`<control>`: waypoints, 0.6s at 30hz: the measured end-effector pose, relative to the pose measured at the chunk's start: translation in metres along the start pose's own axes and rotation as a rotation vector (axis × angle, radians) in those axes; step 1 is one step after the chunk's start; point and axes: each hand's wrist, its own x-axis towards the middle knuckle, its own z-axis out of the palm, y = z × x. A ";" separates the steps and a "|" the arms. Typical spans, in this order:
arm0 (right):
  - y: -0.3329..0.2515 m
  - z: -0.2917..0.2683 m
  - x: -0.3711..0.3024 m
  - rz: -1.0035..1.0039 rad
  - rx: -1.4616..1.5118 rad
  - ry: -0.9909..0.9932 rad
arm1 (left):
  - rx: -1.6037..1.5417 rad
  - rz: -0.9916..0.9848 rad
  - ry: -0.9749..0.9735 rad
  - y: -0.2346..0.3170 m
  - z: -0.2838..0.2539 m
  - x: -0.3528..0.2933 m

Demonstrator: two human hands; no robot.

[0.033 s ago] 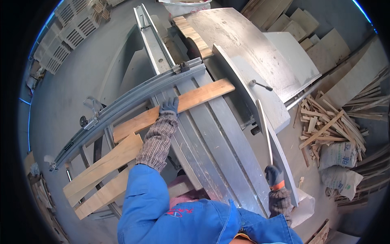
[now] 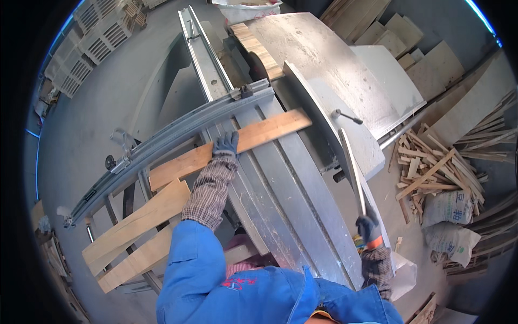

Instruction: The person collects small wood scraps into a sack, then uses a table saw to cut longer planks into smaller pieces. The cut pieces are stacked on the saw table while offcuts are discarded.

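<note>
My left hand (image 2: 225, 143), in a dark glove, grips a reddish-brown wooden board (image 2: 274, 130) from above, near its middle. The board lies across the grooved metal sliding table (image 2: 302, 178) of a panel saw, its right end blurred and close to the gap beside the rip fence (image 2: 313, 108). A thin pale wooden stick (image 2: 353, 173) is in my right hand (image 2: 369, 231), gloved with an orange cuff band; its closed fingers hold the near end. The stick points away from me, over the light grey rail at the table's right.
Several pale boards (image 2: 140, 216) lie on the frame at left, below the long crosscut fence (image 2: 162, 137). A striped wooden piece (image 2: 256, 47) covers part of the blade area. Offcuts (image 2: 437, 167) and white sacks (image 2: 450, 227) are piled at right; slatted crates (image 2: 86, 48) stand far left.
The board's right end has come slightly nearer to me, along with my left hand. My right hand has shifted a little to the right with the stick.
</note>
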 end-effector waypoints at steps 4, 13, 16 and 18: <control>-0.112 0.006 0.078 -0.322 -0.208 -0.094 | -0.110 0.006 0.183 -0.007 0.014 -0.007; -0.371 0.203 0.303 -1.160 -1.220 -0.096 | -0.200 0.034 0.321 0.007 0.026 -0.008; -0.419 0.308 0.343 -1.149 -1.463 -0.030 | -0.224 0.020 0.340 0.006 0.023 -0.014; -0.436 0.363 0.361 -1.124 -1.570 -0.001 | -0.255 0.020 0.293 0.004 0.015 -0.013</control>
